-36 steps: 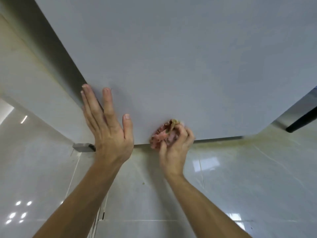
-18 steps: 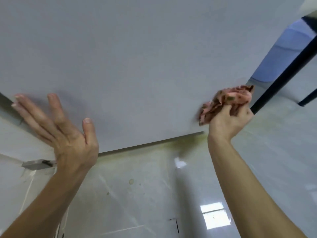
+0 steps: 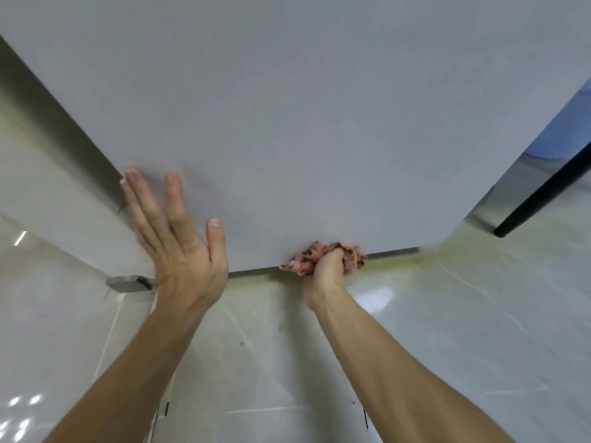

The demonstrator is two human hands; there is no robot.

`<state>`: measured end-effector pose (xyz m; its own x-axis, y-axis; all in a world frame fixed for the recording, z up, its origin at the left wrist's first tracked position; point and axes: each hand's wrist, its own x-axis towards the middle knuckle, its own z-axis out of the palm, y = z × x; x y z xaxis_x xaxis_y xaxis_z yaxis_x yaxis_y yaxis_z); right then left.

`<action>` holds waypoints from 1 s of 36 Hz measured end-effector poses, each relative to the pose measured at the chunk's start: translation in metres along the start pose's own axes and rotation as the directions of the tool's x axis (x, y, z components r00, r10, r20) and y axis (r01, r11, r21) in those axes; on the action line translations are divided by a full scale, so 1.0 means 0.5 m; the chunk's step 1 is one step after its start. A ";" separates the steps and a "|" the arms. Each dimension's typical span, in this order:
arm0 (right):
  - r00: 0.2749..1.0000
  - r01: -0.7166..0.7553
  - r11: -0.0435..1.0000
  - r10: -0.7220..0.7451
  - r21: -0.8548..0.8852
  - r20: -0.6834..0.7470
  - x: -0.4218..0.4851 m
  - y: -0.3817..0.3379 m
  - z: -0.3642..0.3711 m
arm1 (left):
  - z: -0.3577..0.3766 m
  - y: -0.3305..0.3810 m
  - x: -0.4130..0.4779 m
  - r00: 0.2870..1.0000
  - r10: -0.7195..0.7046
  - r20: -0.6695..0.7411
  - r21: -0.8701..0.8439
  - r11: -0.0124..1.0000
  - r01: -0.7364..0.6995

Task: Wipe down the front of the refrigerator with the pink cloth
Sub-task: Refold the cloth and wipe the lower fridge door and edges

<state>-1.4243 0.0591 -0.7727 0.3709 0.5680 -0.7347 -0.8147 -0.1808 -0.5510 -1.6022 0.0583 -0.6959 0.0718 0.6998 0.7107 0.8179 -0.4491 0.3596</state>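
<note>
The pale grey refrigerator front [image 3: 303,123] fills the upper part of the head view, its bottom edge running just above the floor. My right hand [image 3: 326,270] grips the crumpled pink cloth [image 3: 302,259] and presses it against the door's bottom edge, right of centre. My left hand [image 3: 179,238] lies flat on the door near its lower left corner, fingers straight and spread, holding nothing.
Glossy pale floor tiles [image 3: 271,362] lie below the door. A small metal foot or hinge piece [image 3: 128,282] sticks out at the lower left corner. A black bar [image 3: 543,199] slants down at the right, beside the refrigerator's side.
My right hand has swept the cloth from the door's right edge down and left to the bottom edge. The view has shifted; my left hand stays flat on the door.
</note>
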 end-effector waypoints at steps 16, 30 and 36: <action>0.985 0.002 1.000 -0.001 -0.004 0.170 -0.010 0.050 0.008 | -0.015 -0.046 0.004 1.000 -0.012 -0.003 -0.002 1.000 0.012; 0.788 0.537 0.768 -0.604 -0.349 -0.118 0.090 -0.124 -0.081 | 0.029 0.026 0.025 0.991 -0.093 -0.096 -0.028 0.995 0.091; 0.830 0.541 0.694 -0.531 -0.476 0.169 -0.037 0.041 0.010 | 0.012 0.008 0.018 0.995 -0.081 -0.058 -0.093 0.993 0.076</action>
<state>-1.4501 0.0489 -0.7683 0.6654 0.7032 -0.2504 -0.1523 -0.2005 -0.9678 -1.5950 0.0660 -0.6917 -0.0283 0.7005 0.7131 0.7646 -0.4444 0.4668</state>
